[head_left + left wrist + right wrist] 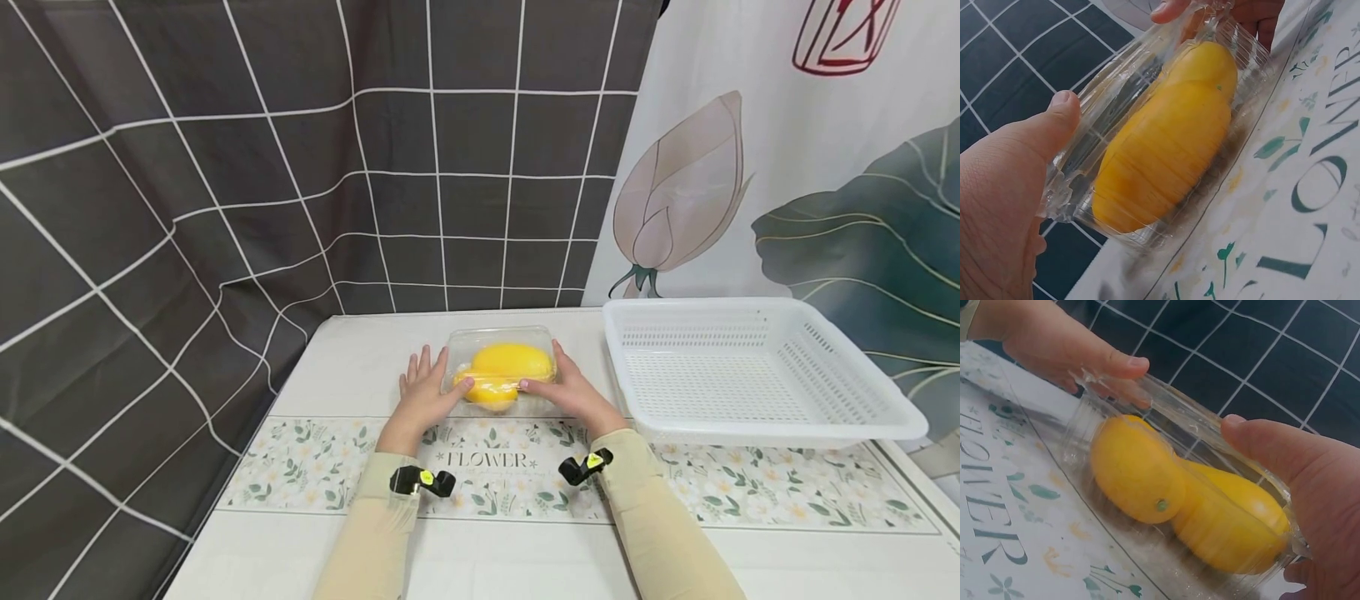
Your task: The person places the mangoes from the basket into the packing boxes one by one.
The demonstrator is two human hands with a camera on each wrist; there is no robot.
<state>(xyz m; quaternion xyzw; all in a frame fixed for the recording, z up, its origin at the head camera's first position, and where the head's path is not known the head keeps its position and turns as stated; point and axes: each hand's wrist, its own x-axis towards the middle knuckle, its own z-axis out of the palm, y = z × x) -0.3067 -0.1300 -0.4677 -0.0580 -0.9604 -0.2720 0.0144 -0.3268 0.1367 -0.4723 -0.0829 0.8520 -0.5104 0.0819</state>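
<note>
A clear plastic container (465, 339) stands on the white tablecloth. Smooth, oval yellow fruits (514, 360) lie inside it, one with a small green spot, as the right wrist view shows. My left hand (424, 402) holds the container's left end, thumb over the front edge, the other fingers spread along and beyond the side. At the opposite end my right hand (581, 398) grips it with the thumb in front and fingers along the side. In the left wrist view the left thumb (1063, 106) lies against crinkled clear plastic. The container partly hides both hands' fingertips.
To the right of the container stands a white perforated plastic basket (772, 429). A dark grid-patterned curtain (472, 208) hangs behind and to the left. Across the tablecloth runs a floral band (300, 467) with the word FLOWER.
</note>
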